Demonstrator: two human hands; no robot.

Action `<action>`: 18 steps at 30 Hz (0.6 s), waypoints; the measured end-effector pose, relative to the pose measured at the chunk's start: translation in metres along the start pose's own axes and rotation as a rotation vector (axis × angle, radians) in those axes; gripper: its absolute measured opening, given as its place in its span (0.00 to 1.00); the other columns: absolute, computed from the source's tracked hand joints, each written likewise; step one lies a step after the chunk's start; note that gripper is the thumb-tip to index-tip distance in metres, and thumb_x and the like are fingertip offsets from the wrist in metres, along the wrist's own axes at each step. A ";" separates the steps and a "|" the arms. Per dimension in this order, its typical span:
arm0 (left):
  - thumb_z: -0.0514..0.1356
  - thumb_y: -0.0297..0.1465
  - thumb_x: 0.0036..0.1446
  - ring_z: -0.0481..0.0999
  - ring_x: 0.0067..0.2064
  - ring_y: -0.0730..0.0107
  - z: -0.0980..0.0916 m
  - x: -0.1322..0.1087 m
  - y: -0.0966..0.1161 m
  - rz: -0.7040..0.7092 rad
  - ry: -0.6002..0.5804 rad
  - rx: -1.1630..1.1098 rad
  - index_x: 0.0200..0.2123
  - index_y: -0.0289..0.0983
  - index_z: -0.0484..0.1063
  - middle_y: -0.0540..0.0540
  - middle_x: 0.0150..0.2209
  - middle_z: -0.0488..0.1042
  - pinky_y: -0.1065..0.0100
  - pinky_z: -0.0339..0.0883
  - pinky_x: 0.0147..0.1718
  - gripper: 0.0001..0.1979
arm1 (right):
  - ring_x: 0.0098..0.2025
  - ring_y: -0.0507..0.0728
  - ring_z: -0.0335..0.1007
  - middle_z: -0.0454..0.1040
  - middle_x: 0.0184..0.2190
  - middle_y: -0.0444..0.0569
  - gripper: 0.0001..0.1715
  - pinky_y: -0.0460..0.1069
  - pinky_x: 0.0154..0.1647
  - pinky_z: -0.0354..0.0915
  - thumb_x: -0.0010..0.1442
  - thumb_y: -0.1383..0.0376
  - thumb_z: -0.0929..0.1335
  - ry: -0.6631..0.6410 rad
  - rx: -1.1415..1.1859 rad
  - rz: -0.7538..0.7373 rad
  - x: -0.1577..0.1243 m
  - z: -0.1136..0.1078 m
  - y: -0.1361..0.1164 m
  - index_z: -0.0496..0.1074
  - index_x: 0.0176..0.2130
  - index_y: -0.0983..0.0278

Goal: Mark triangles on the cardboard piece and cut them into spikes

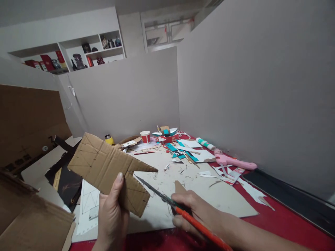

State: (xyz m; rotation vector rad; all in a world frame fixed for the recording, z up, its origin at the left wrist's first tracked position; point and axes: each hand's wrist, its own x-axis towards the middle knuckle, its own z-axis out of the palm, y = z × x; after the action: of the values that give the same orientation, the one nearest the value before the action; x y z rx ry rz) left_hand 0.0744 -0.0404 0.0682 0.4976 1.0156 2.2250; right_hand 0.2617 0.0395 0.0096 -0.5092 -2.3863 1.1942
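Observation:
My left hand (pixel 113 212) grips a piece of brown corrugated cardboard (pixel 104 162), thumb on its front face. Pencil lines run across the cardboard, and a pointed notch is cut into its right side. My right hand (pixel 193 209) is wrapped around a pair of scissors (pixel 201 226) with red-orange handles. The blades point up and left, their tips at the notch; whether they touch the cardboard I cannot tell. Behind my right fingers a small pointed cardboard scrap (pixel 179 187) shows; whether it is held or lying there is unclear.
A white board (pixel 217 195) with small scraps lies on the red tabletop (pixel 290 226). Farther back are a paper cup (pixel 144 137), teal and white offcuts (pixel 180 151), and a pink glue gun (pixel 235 162). Cardboard boxes (pixel 28 216) stand at left; grey panels (pixel 131 97) enclose the table.

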 end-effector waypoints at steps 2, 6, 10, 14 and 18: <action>0.68 0.28 0.51 0.79 0.48 0.63 0.000 -0.001 -0.001 0.026 -0.014 0.004 0.55 0.43 0.71 0.47 0.46 0.80 0.64 0.71 0.51 0.27 | 0.21 0.48 0.49 0.56 0.19 0.38 0.15 0.44 0.20 0.49 0.58 0.59 0.64 0.011 -0.014 -0.013 0.001 0.001 0.002 0.56 0.25 0.62; 0.69 0.31 0.51 0.78 0.49 0.62 0.000 -0.003 -0.004 0.027 -0.055 0.023 0.55 0.45 0.71 0.48 0.47 0.80 0.65 0.71 0.50 0.27 | 0.22 0.48 0.48 0.55 0.19 0.38 0.17 0.44 0.21 0.48 0.58 0.57 0.64 -0.002 -0.028 -0.016 0.003 0.002 0.002 0.55 0.25 0.62; 0.69 0.32 0.51 0.79 0.49 0.62 0.001 -0.004 -0.006 -0.002 -0.067 0.038 0.56 0.45 0.70 0.47 0.47 0.80 0.65 0.71 0.50 0.28 | 0.23 0.49 0.48 0.55 0.20 0.39 0.18 0.45 0.22 0.49 0.58 0.55 0.64 0.006 -0.023 -0.010 0.003 0.002 0.000 0.56 0.25 0.62; 0.69 0.32 0.50 0.78 0.50 0.62 0.001 -0.005 -0.008 -0.009 -0.056 0.028 0.57 0.46 0.69 0.47 0.48 0.79 0.66 0.72 0.49 0.29 | 0.23 0.48 0.47 0.54 0.20 0.38 0.18 0.44 0.21 0.48 0.59 0.56 0.64 0.005 -0.002 -0.028 0.002 0.004 0.003 0.55 0.25 0.62; 0.68 0.30 0.52 0.80 0.44 0.67 0.002 -0.006 -0.008 -0.069 -0.039 0.004 0.55 0.43 0.71 0.48 0.44 0.81 0.67 0.71 0.50 0.26 | 0.23 0.48 0.47 0.53 0.20 0.38 0.17 0.44 0.21 0.48 0.59 0.56 0.64 0.009 0.031 -0.032 0.001 0.005 0.004 0.56 0.26 0.62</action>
State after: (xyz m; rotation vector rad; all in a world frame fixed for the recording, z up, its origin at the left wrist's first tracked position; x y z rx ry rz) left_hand 0.0830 -0.0396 0.0626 0.4981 1.0024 2.1452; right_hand 0.2591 0.0388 0.0042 -0.4643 -2.3552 1.2109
